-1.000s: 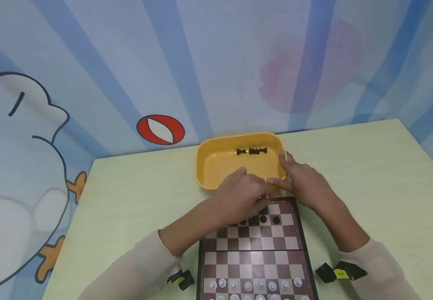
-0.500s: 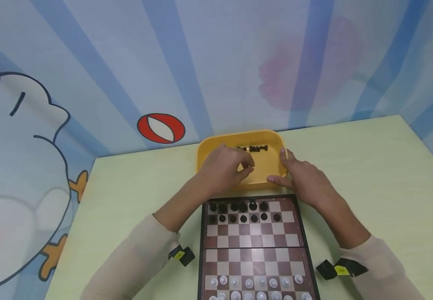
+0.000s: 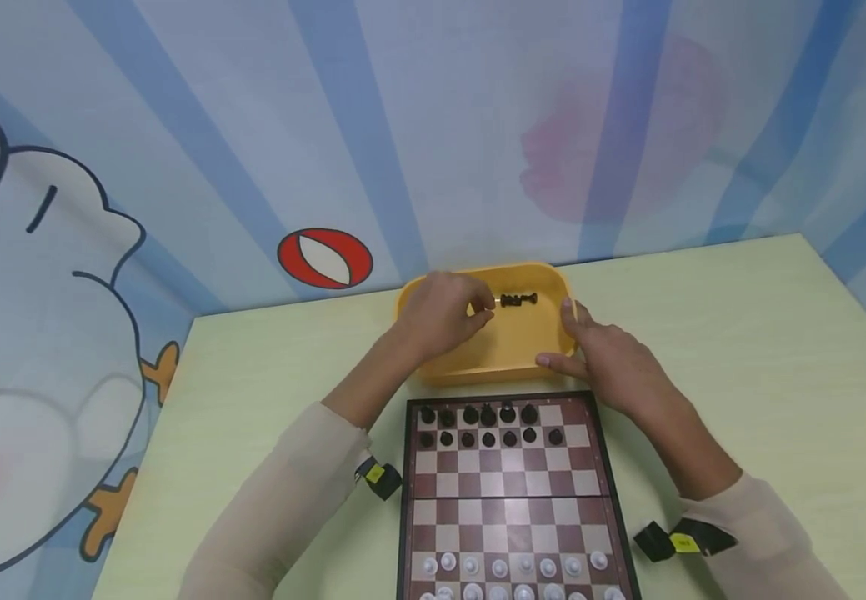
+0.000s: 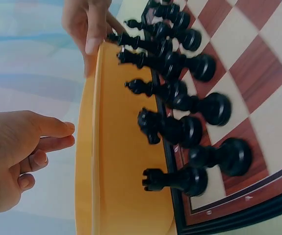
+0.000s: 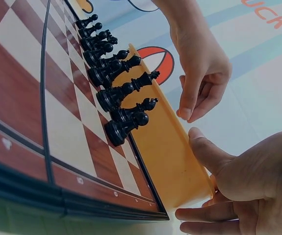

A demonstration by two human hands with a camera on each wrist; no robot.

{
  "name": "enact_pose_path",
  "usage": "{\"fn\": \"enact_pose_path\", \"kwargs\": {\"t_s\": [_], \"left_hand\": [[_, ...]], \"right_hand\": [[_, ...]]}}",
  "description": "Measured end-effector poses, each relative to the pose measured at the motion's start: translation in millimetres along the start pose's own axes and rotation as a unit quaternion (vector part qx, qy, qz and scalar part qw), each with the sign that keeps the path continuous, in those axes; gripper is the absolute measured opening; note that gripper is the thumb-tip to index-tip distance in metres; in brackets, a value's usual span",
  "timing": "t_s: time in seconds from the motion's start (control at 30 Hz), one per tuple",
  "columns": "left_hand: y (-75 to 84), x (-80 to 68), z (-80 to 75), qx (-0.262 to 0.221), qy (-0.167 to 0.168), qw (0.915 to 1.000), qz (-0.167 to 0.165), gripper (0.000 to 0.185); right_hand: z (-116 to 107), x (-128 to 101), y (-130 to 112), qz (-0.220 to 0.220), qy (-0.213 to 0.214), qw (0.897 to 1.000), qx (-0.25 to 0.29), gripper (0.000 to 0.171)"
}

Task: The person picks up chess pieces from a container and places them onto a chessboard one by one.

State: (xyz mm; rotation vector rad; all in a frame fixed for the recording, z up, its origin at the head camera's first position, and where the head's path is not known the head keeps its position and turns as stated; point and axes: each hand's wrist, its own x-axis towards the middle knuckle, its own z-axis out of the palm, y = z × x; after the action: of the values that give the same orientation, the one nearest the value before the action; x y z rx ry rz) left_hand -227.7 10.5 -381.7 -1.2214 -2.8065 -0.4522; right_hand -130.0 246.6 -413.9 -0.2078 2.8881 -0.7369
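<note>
My left hand [image 3: 440, 317] reaches over the yellow plastic tub [image 3: 515, 346], fingers and thumb bent toward each other beside the black chess pieces [image 3: 518, 300] lying along its far side. In the left wrist view, nothing shows between the left fingertips [image 4: 68, 129]. The right hand [image 3: 616, 362] holds the tub's right end, its thumb and fingers spread around the near corner. Just in front of the tub lies a chessboard [image 3: 508, 483]. Black chess pieces [image 3: 488, 415] stand upright in two rows at its far end, including a rook [image 4: 175, 180] and a knight [image 4: 167, 128].
White chess pieces [image 3: 498, 569] stand in two rows at the board's near end. The pale green table [image 3: 733, 333] meets a blue striped backdrop [image 3: 470, 125] right behind the tub. A black wrist device [image 3: 683, 542] sits at each sleeve.
My left hand has gone from the far row of the board to the tub, then a little farther left and back over the pieces. The right hand stays at the tub.
</note>
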Motion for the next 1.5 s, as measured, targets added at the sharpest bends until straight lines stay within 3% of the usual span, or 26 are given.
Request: {"fn": "enact_pose_path", "kwargs": {"t_s": [0.4, 0.63, 0.87, 0.97, 1.03, 1.27, 1.5], "left_hand": [[-17.1, 19.1, 4.9, 0.027, -0.016, 0.9986, -0.043, 0.011], [-22.3, 34.2, 19.8, 0.031, -0.037, 0.9973, -0.056, 0.015], [-18.8, 50.1, 32.3, 0.075, -0.075, 0.9935, -0.04, 0.022], [-15.9, 53.0, 36.5, 0.091, -0.087, 0.9913, -0.037, 0.014], [-14.5, 54.2, 38.9, 0.098, -0.088, 0.9908, -0.032, 0.015], [-10.1, 55.6, 41.0, 0.112, -0.082, 0.9899, -0.03, 0.041], [-9.7, 55.5, 42.4, 0.134, -0.088, 0.9866, -0.031, 0.042]], "right_hand": [[2, -1, -1, 0.002, 0.004, 1.0, 0.003, 0.098], [3, -3, 0, 0.003, 0.011, 1.0, 0.009, 0.098], [4, -6, -1, -0.001, 0.015, 1.0, 0.002, 0.098], [5, -6, -3, -0.001, 0.012, 1.0, 0.004, 0.098], [5, -7, -4, 0.0, 0.01, 1.0, 0.003, 0.098], [4, -8, -10, 0.004, 0.009, 1.0, 0.004, 0.098], [5, -7, -11, 0.006, 0.01, 1.0, 0.002, 0.098]]}}
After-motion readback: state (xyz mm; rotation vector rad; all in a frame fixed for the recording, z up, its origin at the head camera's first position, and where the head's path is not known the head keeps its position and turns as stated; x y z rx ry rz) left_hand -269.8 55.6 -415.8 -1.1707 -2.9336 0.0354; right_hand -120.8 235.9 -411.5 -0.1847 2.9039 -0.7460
